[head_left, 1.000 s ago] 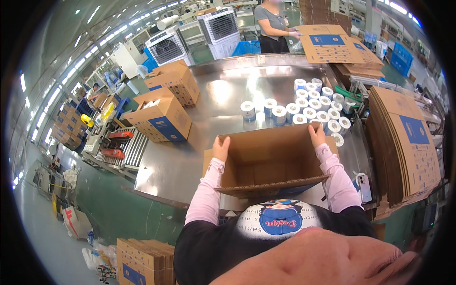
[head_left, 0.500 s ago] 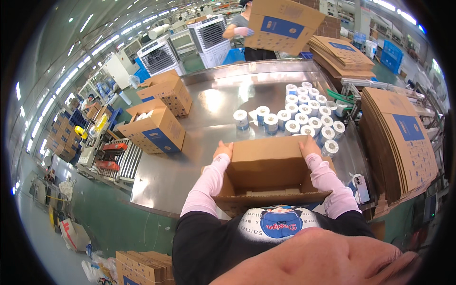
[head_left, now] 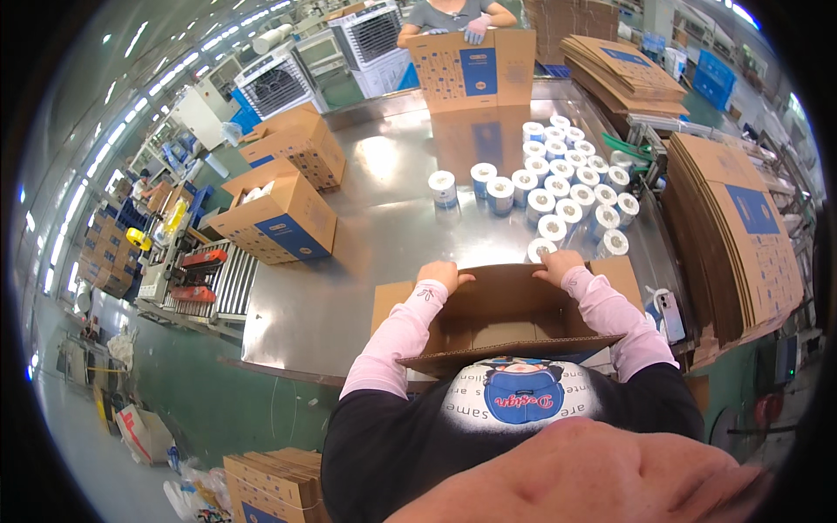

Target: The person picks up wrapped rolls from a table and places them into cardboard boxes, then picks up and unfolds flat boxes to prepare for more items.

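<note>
An open cardboard box (head_left: 488,331) stands on the table's near edge, right against my body, its inside facing up and nothing visible in it. My left hand (head_left: 445,275) grips the left part of its far edge, thumb over the cardboard. On the same edge, further right, my right hand (head_left: 558,267) holds on in a similar way, close to the nearest wrapped rolls. Side flaps (head_left: 392,305) spread outward beneath my forearms. Several white rolls (head_left: 568,210) in blue-and-white wrapping stand upright just beyond the box. One roll (head_left: 443,189) stands apart on the left.
Two open printed cartons (head_left: 288,228) sit at the metal table's (head_left: 375,235) left side, by a roller conveyor (head_left: 231,283). Flattened cartons (head_left: 728,244) are stacked at right, near a phone (head_left: 670,315). Across the table, a co-worker (head_left: 462,17) holds another carton (head_left: 475,74).
The box's far flap, upright before, has gone down away from me, and its side flaps show spread out. The co-worker's carton has come down onto the far table edge.
</note>
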`<state>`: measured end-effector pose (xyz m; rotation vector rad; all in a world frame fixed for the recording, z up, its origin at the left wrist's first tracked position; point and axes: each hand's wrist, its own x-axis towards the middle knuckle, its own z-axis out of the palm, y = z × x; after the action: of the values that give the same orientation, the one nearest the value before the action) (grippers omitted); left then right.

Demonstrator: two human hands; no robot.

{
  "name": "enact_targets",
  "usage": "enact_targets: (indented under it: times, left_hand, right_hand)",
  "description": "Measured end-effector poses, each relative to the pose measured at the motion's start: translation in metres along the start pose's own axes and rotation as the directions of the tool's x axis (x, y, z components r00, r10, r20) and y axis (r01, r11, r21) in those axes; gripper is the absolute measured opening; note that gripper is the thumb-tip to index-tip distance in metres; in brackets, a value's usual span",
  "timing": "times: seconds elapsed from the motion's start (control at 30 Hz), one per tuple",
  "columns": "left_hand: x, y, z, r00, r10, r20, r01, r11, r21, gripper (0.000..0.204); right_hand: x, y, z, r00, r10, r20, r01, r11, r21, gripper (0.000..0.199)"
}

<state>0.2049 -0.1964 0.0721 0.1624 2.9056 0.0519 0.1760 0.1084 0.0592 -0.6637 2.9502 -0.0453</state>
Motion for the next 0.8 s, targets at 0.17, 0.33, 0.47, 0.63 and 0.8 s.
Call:
enact_targets:
  times: [0.17,0.33,0.47,0.63,0.8]
  left_hand:
    - [0.006,-0.003,0.01,0.99,0.089,-0.105,-0.093,0.995,-0.034,0.063]
    - [0.004,-0.004,0.004,0.974,0.128,-0.187,-0.133,0.991,-0.019,0.058]
    - [0.007,-0.001,0.009,0.952,0.165,-0.258,-0.177,0.984,-0.023,0.052]
    - [0.013,-0.006,0.008,0.936,0.193,-0.296,-0.212,0.977,-0.033,0.049]
    - [0.018,-0.012,0.002,0.957,0.161,-0.241,-0.184,0.98,-0.075,0.05]
  right_hand:
    - [-0.019,0.002,0.003,0.99,0.024,-0.141,-0.015,0.998,0.065,0.041]
    - [-0.018,0.002,0.008,0.976,-0.009,-0.218,0.029,0.995,0.091,0.04]
    - [-0.025,0.004,0.011,0.966,-0.006,-0.258,0.032,0.995,0.095,0.04]
    - [-0.02,0.005,0.016,0.962,0.009,-0.273,0.02,0.995,0.103,0.043]
    - [-0.013,-0.003,0.008,0.965,0.022,-0.261,0.002,0.996,0.09,0.042]
